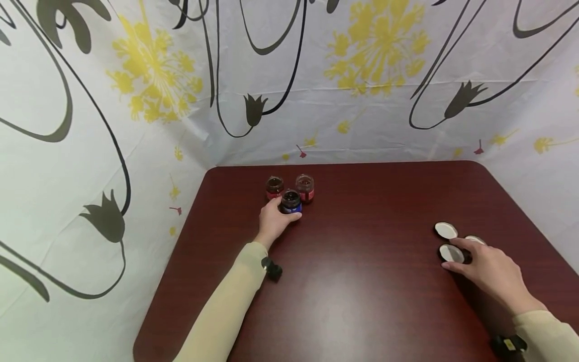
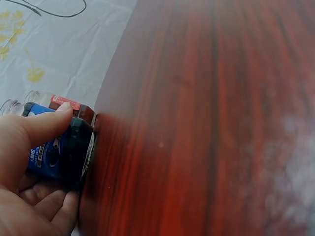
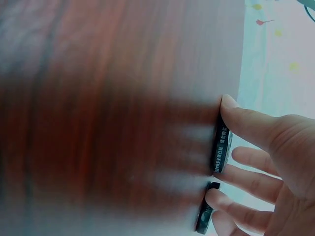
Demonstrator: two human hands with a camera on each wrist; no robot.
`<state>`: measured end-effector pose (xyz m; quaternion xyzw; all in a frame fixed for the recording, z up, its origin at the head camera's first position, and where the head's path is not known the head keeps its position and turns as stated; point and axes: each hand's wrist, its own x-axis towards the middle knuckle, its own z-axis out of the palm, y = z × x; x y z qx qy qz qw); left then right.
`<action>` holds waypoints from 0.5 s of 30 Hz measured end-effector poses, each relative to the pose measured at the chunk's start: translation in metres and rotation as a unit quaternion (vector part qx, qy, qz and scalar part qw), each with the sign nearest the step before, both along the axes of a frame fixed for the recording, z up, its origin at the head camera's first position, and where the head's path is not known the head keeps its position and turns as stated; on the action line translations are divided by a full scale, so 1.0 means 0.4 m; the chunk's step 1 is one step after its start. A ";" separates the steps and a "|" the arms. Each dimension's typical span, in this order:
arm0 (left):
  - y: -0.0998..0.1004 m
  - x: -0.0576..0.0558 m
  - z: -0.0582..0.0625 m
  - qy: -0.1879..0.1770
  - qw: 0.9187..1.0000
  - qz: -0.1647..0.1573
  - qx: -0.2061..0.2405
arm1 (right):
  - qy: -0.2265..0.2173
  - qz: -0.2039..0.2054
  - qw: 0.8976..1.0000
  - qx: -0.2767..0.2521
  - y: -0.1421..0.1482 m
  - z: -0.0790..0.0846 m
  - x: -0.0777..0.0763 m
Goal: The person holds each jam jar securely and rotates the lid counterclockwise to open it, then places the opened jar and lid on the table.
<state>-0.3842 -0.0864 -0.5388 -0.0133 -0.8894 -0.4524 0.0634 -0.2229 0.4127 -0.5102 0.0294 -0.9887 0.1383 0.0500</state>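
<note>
My left hand [image 1: 275, 221] grips a small glass jar with a blue label [image 1: 291, 203], lidless and dark inside, at the table's far left. In the left wrist view the thumb lies across the blue label [image 2: 47, 152] and the jar stands on the table. Two open jars with red labels, one on the left [image 1: 274, 188] and one on the right [image 1: 305, 189], stand just behind it. At the right, my right hand [image 1: 493, 269] holds a black-rimmed lid [image 1: 451, 254] by its edge between thumb and fingers, white inside up. A second lid [image 1: 446, 230] lies beside it; a third [image 1: 475, 240] is partly hidden by the hand.
The dark red-brown wooden table [image 1: 353, 281] has rounded far corners. White cloth with grey and yellow flower prints [image 1: 280, 75] hangs behind it and along the left side. Wide bare tabletop lies between the jars and the lids.
</note>
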 end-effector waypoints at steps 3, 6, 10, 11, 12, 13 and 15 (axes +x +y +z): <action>0.002 0.002 -0.002 -0.005 1.000 -0.002 0.002 | 0.001 0.002 1.000 0.001 0.002 -0.001 0.002; -0.001 0.005 -0.004 -0.007 1.000 -0.001 0.002 | 0.001 0.005 1.000 0.002 0.000 -0.002 0.002; -0.004 0.006 -0.002 -0.008 1.000 0.003 -0.001 | -0.005 0.007 1.000 0.001 -0.008 0.004 0.000; -0.004 0.006 -0.002 -0.011 1.000 0.003 -0.001 | -0.009 0.007 1.000 0.001 -0.010 0.008 0.000; -0.004 0.007 -0.001 -0.013 1.000 0.002 -0.002 | -0.011 0.006 1.000 0.001 -0.012 0.012 0.000; -0.004 0.008 -0.001 -0.015 1.000 0.000 -0.001 | -0.012 0.003 1.000 0.001 -0.014 0.018 0.000; -0.004 0.011 -0.001 -0.019 1.000 -0.003 0.001 | -0.013 -0.002 1.000 0.002 -0.019 0.028 0.001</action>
